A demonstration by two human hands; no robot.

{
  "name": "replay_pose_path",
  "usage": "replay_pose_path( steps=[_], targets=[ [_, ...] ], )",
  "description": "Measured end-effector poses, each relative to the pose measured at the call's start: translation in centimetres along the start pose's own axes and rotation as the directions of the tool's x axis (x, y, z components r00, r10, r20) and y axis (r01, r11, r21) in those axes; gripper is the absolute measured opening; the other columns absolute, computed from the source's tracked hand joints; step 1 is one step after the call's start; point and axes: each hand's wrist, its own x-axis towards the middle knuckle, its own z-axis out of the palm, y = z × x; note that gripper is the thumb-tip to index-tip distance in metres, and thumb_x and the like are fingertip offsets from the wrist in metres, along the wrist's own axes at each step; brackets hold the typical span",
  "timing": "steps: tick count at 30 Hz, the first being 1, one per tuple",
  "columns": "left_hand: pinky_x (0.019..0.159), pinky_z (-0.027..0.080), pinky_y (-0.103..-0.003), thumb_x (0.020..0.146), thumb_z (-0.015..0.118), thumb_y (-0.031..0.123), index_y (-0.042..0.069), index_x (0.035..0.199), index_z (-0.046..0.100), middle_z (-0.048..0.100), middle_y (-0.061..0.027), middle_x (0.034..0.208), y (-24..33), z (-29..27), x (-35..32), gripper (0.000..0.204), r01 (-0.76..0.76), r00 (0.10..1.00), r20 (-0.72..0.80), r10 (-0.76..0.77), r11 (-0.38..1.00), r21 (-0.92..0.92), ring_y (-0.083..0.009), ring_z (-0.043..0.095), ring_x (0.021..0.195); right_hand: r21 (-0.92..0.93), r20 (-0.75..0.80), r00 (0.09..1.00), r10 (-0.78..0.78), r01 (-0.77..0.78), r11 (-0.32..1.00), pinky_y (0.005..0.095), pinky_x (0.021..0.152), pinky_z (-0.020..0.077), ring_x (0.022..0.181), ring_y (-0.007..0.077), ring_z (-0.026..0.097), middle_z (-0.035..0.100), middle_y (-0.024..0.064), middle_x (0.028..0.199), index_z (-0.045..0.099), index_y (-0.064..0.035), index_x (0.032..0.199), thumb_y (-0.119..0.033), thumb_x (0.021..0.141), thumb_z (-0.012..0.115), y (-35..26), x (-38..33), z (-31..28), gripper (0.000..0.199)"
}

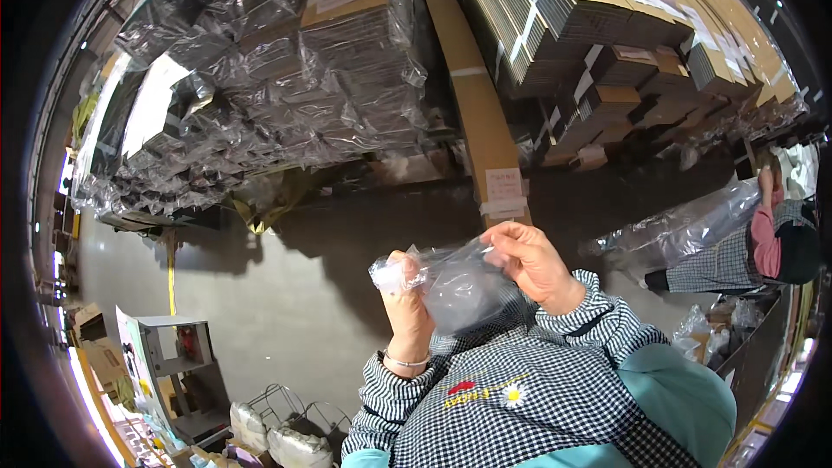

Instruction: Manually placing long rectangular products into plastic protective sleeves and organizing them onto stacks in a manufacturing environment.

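Clear plastic bag (459, 282) stretched between fingers of left hand (406, 295) and right hand (530, 262).

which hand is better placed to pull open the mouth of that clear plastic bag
Probably the right hand: its fingers pinch the clear plastic bag's upper edge, while the left hand grips its bunched end.

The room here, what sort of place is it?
Probably a warehouse or packing floor: stacks of flat cardboard, plastic-wrapped pallets, a bare concrete floor. Both hands, left and right, hold a clear plastic bag.
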Motion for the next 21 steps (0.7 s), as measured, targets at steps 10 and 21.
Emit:
replay_pose_path(
  steps=[10, 21],
  targets=[
    [0.086, 0.055, -0.035, 0.098, 0.064, 0.03, 0.003, 0.109, 0.065, 0.07, -0.0129, 0.106, -3.9, 1.0, 1.5, 0.029, 0.437, 0.898, 0.139, -0.418, 0.885, -0.162, -0.0239, 0.068, 0.092, 0.373, 0.422, 0.905, -0.049, -0.124, 0.92, 0.0325, 0.08, 0.0432, 0.082, 0.0186, 0.055, 0.056, 0.0055, 0.076, 0.051, -0.0084, 0.072, -0.03, 0.102, 0.055, 1.2, 0.1, -2.3, 0.037],
    [0.072, 0.054, -0.04, 0.082, 0.067, 0.013, 0.001, 0.11, 0.067, 0.071, -0.0133, 0.081, -11.2, -8.3, 8.1, 0.031, -0.545, 0.395, 0.763, -0.512, 0.538, 0.643, -0.0313, 0.068, 0.074, -0.933, 0.346, 0.921, 0.18, 0.318, 0.167, 0.0397, 0.083, 0.0481, 0.092, 0.0259, 0.062, 0.07, 0.0085, 0.079, 0.07, -0.0057, 0.078, -0.02, 0.087, 0.066, 0.8, 1.8, -16.6, 0.017]
  ],
)
